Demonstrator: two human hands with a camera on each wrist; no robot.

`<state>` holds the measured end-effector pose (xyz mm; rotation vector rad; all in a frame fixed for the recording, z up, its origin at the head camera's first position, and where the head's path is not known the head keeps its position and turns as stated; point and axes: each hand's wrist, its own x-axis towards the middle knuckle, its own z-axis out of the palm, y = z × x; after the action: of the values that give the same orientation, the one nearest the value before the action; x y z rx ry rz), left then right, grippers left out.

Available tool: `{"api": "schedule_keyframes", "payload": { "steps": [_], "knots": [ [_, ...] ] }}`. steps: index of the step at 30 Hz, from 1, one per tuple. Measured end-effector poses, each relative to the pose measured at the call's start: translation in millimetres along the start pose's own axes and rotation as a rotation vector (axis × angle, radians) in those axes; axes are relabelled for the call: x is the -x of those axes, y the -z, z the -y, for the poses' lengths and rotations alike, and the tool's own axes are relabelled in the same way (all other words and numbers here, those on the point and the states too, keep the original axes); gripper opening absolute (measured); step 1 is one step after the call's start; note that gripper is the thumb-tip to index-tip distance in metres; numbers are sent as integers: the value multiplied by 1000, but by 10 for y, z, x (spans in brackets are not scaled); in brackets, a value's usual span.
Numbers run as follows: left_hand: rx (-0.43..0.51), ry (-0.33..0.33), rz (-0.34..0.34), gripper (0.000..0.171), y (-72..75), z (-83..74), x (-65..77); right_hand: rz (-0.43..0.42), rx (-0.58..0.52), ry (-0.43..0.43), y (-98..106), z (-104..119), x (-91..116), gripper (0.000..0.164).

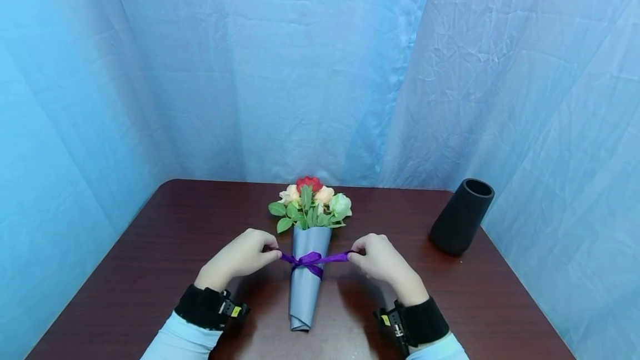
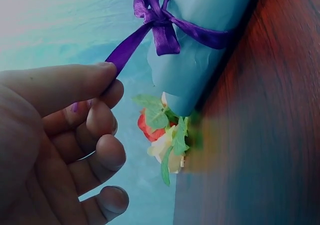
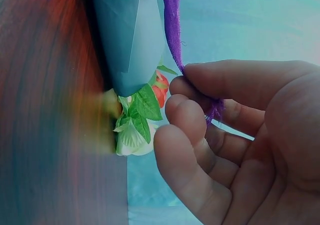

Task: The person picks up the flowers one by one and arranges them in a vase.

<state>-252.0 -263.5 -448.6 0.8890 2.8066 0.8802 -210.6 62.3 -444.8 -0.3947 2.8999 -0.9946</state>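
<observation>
A bouquet wrapped in blue-grey paper lies on the table, its red, cream and pale green flowers and leaves pointing away from me. Around its middle runs a purple ribbon, knotted in front with a bow loop. To the left of the bouquet, my left hand pinches one ribbon end between thumb and forefinger. My right hand pinches the other end on the right side. Both ends stretch outward from the knot. In the right wrist view a frayed tip of the ribbon shows behind the fingers.
A black vase stands on the dark wooden table at the far right, near the edge. Light blue cloth hangs behind the table and along both sides. Each wrist wears a black band with a small camera.
</observation>
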Motion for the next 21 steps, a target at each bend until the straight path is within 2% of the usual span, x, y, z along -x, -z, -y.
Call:
{"api": "schedule_keyframes", "payload": {
  "steps": [21],
  "knots": [
    [43,71,0,16,84,82,37,6,-3,-18,38,-32,14,17]
  ]
}}
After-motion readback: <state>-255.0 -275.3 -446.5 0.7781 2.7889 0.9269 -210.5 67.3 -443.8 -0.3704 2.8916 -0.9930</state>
